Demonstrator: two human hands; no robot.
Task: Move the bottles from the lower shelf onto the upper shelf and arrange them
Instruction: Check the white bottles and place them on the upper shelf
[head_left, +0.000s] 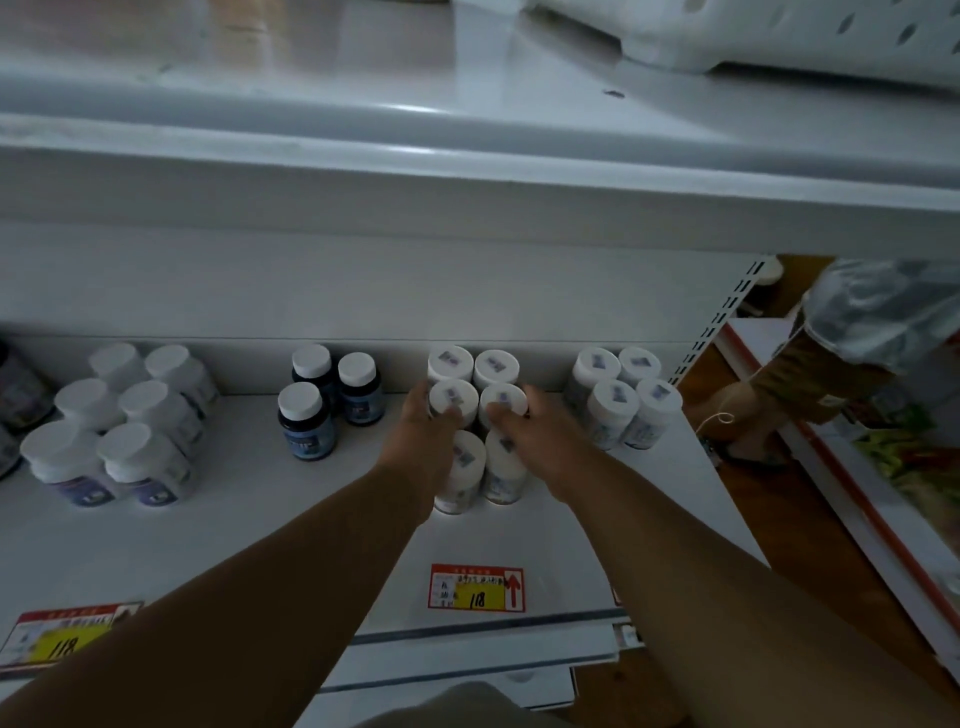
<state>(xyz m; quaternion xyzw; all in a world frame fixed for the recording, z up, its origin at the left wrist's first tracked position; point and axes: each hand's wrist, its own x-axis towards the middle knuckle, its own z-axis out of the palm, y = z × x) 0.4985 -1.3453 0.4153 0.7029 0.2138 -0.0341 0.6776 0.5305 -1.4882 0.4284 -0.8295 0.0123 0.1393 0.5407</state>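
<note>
- Head view: a block of six white bottles (460, 470) stands on the lower shelf (291, 525), in two columns running near to far.
- The left hand (422, 434) curls round the middle left bottle (453, 399); the right hand (535, 436) curls round the middle right bottle (503, 402), thumbs on the caps.
- Judged from their look, these are rigid plastic bottles, light and smooth; a hold round the body below the cap seems safer than one on the cap alone.
- Tight neighbours could topple when one is lifted.
- The upper shelf (467, 171) is bare white metal, far above.
- Dark bottles (306, 423) stand left; price tags (477, 587) edge the near rim; the room is dim.
</note>
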